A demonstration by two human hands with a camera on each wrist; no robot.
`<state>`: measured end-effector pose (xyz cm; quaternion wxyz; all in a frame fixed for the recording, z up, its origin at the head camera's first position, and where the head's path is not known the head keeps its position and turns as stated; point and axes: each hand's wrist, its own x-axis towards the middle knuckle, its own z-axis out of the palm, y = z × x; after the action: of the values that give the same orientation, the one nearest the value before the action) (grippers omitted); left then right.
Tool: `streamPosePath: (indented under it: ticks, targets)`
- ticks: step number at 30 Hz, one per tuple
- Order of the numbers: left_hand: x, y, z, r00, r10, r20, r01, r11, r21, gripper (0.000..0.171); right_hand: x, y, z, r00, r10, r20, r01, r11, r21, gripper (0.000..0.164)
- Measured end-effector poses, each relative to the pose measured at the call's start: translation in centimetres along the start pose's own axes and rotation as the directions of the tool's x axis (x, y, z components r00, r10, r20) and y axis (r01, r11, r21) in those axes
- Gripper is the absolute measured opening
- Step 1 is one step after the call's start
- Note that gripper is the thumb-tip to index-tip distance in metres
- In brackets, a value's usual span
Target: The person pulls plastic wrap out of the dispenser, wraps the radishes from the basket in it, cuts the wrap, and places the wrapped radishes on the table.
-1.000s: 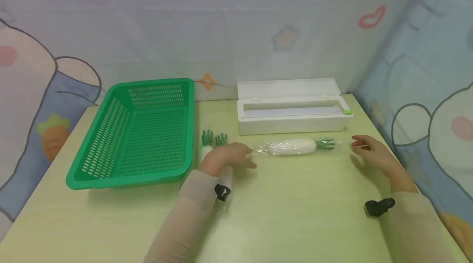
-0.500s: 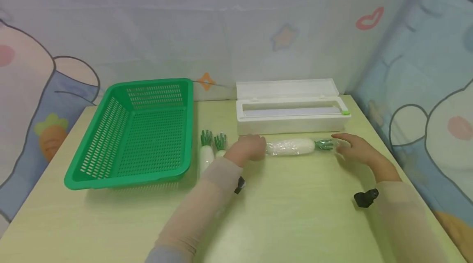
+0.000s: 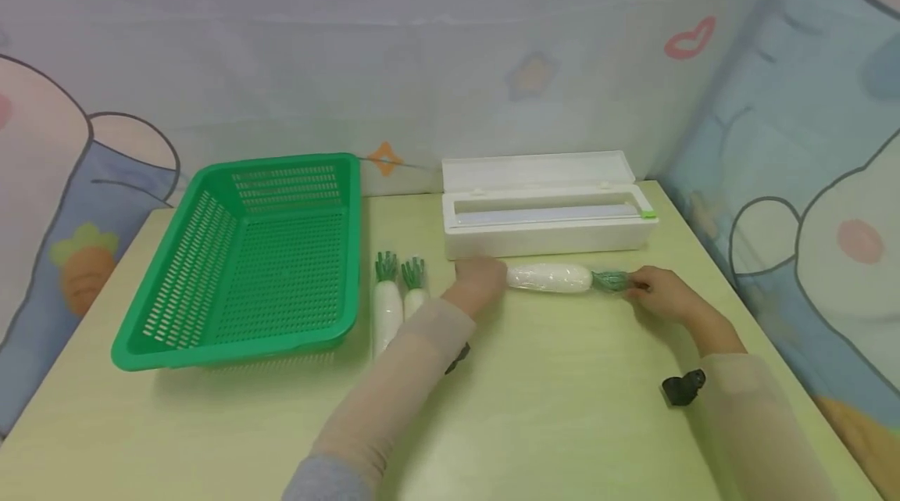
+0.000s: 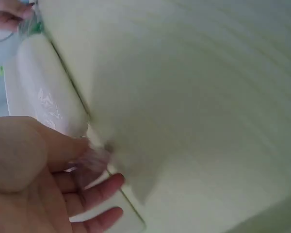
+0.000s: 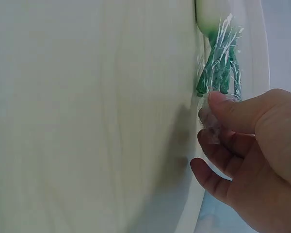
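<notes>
A white radish (image 3: 551, 278) with green leaf stubs lies crosswise in clear plastic wrap, in front of the white box. My left hand (image 3: 481, 282) is at its left end. In the left wrist view, thumb and forefinger pinch the gathered wrap (image 4: 89, 162) just past the radish's tip, while the other fingers stay loose. At the leafy end, my right hand (image 3: 664, 294) pinches the wrap's other end, beyond the green stubs (image 5: 220, 68). Whether the radish touches the table cannot be told.
Two more radishes, the outer one (image 3: 388, 313) and the inner one (image 3: 415, 300), lie side by side left of my left forearm, which partly covers them. A green basket (image 3: 354, 251) stands farther left. Behind the held radish is a long white box (image 3: 555, 239) with its lid raised.
My left hand has moved right from above the two radishes to the wrap's left end. My right hand has come leftward and taken hold of the wrap at the leafy end.
</notes>
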<state>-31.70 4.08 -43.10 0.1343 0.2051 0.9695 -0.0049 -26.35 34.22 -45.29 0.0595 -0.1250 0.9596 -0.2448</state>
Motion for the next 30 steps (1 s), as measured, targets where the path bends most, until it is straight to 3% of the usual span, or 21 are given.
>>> streamPosePath:
  ticks: [3,4,5,9,11,15,17,19,20,22,23,25,26,28,30]
  targets:
    - [0.1,-1.6,-0.5,0.997,0.064,-0.052,-0.074,0.976,-0.206,0.017,-1.0,-0.5,-0.1,0.999,0.033,-0.023,-0.032,0.998,0.051,0.033]
    - [0.0,-2.3,-0.9,0.994,0.083,-0.075,-0.102,0.950,-0.294,0.017,-1.4,-0.7,-0.2,0.998,0.051,-0.041,-0.048,0.996,0.080,0.034]
    - [-0.2,-2.9,-1.2,0.991,0.101,-0.091,-0.129,0.909,-0.397,0.016,-1.9,-0.9,-0.4,0.996,0.070,-0.058,-0.063,0.991,0.120,0.035]
    - [-1.1,-4.9,-2.8,0.975,0.131,-0.181,-0.222,0.671,-0.707,0.022,-3.9,-1.9,-1.4,0.980,0.134,-0.150,-0.084,0.950,0.300,0.041]
    - [-1.3,-5.6,-3.5,0.970,0.103,-0.219,-0.239,0.546,-0.803,0.025,-4.8,-2.9,-1.8,0.971,0.135,-0.198,-0.056,0.931,0.361,0.037]
    - [-1.2,-6.4,-4.5,0.969,-0.003,-0.247,-0.231,0.338,-0.912,0.029,-6.5,-6.9,-1.9,0.931,0.058,-0.360,0.077,0.934,0.350,0.021]
    - [-1.1,-6.5,-4.8,0.967,-0.045,-0.250,-0.230,0.256,-0.939,0.033,-7.1,-9.4,-1.5,0.873,-0.084,-0.480,0.233,0.937,0.260,0.015]
    - [-1.1,-6.3,-5.2,0.964,-0.076,-0.256,-0.237,0.204,-0.950,0.035,-7.5,-11.8,-0.9,0.773,-0.269,-0.574,0.402,0.909,0.114,0.016]
    - [-1.1,-6.2,-5.3,0.961,-0.093,-0.260,-0.240,0.185,-0.953,0.034,-7.6,-12.9,-0.5,0.705,-0.373,-0.603,0.485,0.874,0.027,0.019]
    - [-1.1,-6.0,-5.5,0.956,-0.121,-0.265,-0.247,0.150,-0.957,0.031,-7.8,-14.8,0.5,0.546,-0.568,-0.616,0.609,0.774,-0.174,0.027]
    - [-1.1,-5.8,-5.6,0.956,-0.133,-0.261,-0.244,0.134,-0.961,0.030,-7.9,-15.7,1.1,0.480,-0.640,-0.600,0.640,0.723,-0.259,0.031]
    - [-1.1,-5.5,-5.8,0.959,-0.136,-0.248,-0.235,0.105,-0.966,0.028,-8.3,-17.1,2.3,0.374,-0.751,-0.544,0.669,0.625,-0.403,0.029]
    - [-1.2,-5.3,-5.9,0.964,-0.126,-0.235,-0.224,0.098,-0.970,0.027,-8.5,-17.6,3.0,0.339,-0.794,-0.504,0.672,0.579,-0.462,0.030]
    - [-1.3,-4.9,-6.0,0.974,-0.082,-0.209,-0.198,0.122,-0.973,0.027,-9.0,-18.1,4.4,0.314,-0.852,-0.420,0.675,0.511,-0.532,0.033]
    - [-1.7,-4.3,-6.2,0.984,-0.016,-0.177,-0.172,0.178,-0.969,0.027,-9.6,-18.2,5.6,0.336,-0.884,-0.324,0.684,0.466,-0.562,0.038]
